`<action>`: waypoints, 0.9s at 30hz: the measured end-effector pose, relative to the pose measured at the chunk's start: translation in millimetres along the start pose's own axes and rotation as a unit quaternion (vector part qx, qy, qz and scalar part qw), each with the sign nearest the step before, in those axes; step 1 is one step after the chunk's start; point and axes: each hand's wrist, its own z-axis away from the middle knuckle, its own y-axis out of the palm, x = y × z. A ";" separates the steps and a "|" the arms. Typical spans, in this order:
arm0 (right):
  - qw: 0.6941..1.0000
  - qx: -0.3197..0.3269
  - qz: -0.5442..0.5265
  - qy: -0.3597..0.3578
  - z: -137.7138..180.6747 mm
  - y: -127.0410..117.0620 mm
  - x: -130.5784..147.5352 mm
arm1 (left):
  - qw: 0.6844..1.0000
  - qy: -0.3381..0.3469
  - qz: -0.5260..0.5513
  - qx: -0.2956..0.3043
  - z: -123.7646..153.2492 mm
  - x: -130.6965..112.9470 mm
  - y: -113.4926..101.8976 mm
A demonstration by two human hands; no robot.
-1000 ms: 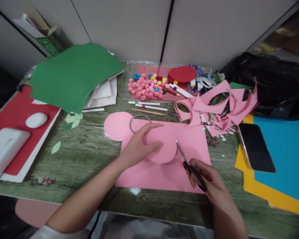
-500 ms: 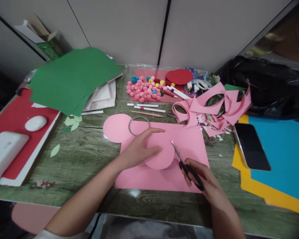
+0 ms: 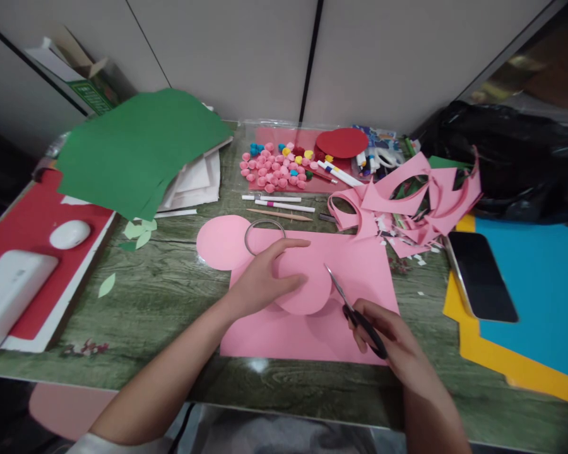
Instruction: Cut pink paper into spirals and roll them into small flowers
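A pink paper sheet (image 3: 360, 265) lies on the green wood-grain table in front of me. My left hand (image 3: 265, 280) is pinched on a pink paper circle (image 3: 310, 293), lifting its edge off the sheet. My right hand (image 3: 390, 337) grips black-handled scissors (image 3: 355, 312) with the blades together, tip pointing up-left beside the circle. A second pink circle (image 3: 220, 243) and a metal ring (image 3: 264, 234) lie just beyond my left hand.
Pink offcuts (image 3: 409, 195) are piled at the right, with a phone (image 3: 481, 275) on blue and yellow sheets (image 3: 544, 296). Pens (image 3: 284, 205) and small coloured paper balls (image 3: 279, 169) lie behind. Green paper (image 3: 142, 148) and a white mouse (image 3: 69, 234) are at the left.
The view has shifted slightly. My right hand with the scissors has drawn a little closer to the circle held by my left hand; both hands keep their grips.
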 end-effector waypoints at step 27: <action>1.000 0.008 -0.012 0.011 1.7 -0.1 0.2 | 1.000 0.015 0.011 0.018 0.4 1.6 0.9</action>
